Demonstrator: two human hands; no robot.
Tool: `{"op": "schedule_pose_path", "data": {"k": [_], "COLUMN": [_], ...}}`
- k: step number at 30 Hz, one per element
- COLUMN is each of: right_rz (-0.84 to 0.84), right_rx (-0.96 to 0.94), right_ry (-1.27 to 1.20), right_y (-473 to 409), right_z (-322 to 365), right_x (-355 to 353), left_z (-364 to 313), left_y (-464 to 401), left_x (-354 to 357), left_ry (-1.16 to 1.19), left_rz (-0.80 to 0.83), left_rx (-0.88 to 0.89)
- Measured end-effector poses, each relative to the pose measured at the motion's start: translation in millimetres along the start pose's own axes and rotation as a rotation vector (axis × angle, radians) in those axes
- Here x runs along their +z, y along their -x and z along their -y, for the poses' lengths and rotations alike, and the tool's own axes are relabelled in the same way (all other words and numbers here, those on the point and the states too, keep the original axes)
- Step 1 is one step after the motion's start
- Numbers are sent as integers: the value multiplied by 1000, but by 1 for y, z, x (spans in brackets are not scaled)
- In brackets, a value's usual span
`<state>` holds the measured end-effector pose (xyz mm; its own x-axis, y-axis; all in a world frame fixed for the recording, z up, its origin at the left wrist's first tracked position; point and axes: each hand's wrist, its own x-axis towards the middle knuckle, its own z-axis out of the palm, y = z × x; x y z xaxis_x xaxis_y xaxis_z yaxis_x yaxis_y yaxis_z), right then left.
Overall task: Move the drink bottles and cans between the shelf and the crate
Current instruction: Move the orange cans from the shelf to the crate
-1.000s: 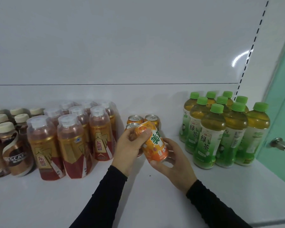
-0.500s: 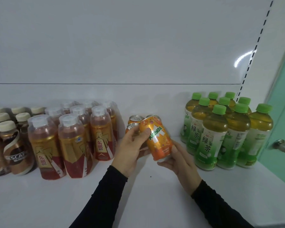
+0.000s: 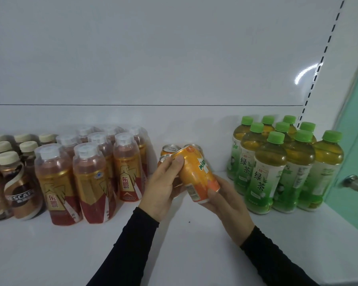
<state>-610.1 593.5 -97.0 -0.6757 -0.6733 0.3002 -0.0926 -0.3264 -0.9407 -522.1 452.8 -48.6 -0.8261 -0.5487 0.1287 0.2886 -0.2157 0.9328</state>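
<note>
An orange Mirinda can [image 3: 196, 174] is tilted in the air above the white shelf [image 3: 174, 244], held between both hands. My left hand [image 3: 163, 186] grips its upper end, thumb on the rim. My right hand [image 3: 229, 205] cups its lower end from below. Behind it stand three more orange cans [image 3: 170, 150], partly hidden by the held can and my left hand. No crate is in view.
Green tea bottles [image 3: 277, 166] with green caps stand in a cluster at the right. Red-and-gold drink bottles [image 3: 91, 172] and brown Nescafe bottles [image 3: 15, 182] fill the left. A teal door with a metal knob [image 3: 354, 183] borders the shelf's right end.
The can has been turned in my hands, so its label now faces right and a barcode shows. Both hands stayed over the shelf's middle.
</note>
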Motion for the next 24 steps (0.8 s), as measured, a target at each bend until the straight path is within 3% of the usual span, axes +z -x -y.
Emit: {"op": "schedule_pose_path", "data": {"k": [5, 12, 20, 24], "right_rz": [10, -25, -14, 33], "right_rx": [59, -63, 82, 146], "right_ry": [-36, 364, 3, -66], "right_y": [-2, 0, -2, -3], "right_z": [-4, -5, 0, -1], "right_x": [-2, 1, -1, -1], "left_z": [-2, 4, -3, -4], "left_y": [0, 0, 1, 2], "left_x": [-2, -4, -1, 1], "left_ry": [86, -14, 65, 64], "left_rz": [13, -38, 43, 45], "left_rx": [-33, -13, -31, -22]}}
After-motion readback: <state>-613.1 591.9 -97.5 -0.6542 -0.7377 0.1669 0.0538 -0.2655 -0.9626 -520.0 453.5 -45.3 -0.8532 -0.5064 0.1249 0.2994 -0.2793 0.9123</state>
